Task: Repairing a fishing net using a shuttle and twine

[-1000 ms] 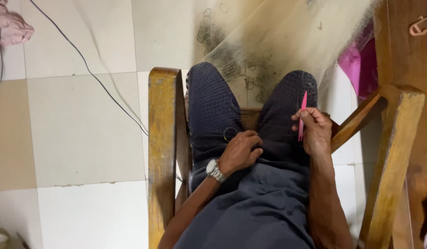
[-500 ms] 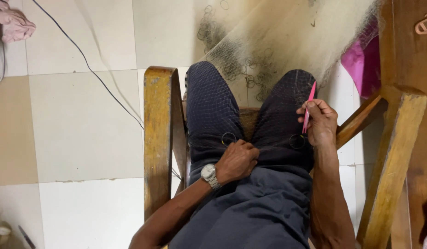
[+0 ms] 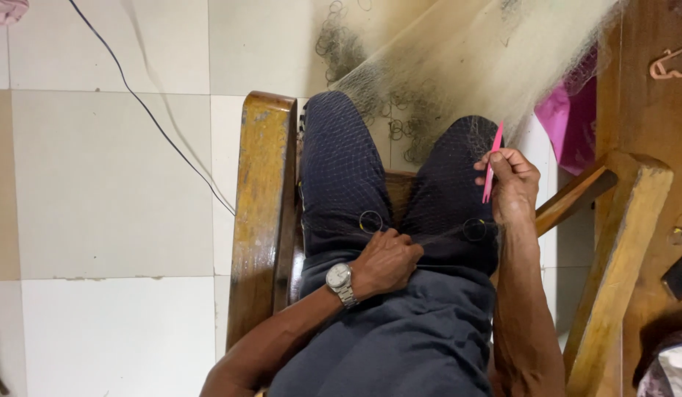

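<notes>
My left hand [image 3: 385, 261] is closed, pinching the fine pale mesh fishing net [image 3: 459, 81] against my lap. At three o'clock from it, my right hand [image 3: 512, 184] grips a slim pink plastic netting needle [image 3: 492, 169] upright, the net spreading toward twelve o'clock.

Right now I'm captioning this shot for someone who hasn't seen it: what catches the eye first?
The pale fishing net spilling from the top right over the seated person's knees. The right hand holds a pink netting needle upright at the right knee, while the left hand, above a silver wristwatch, pinches the mesh on the lap.
</notes>
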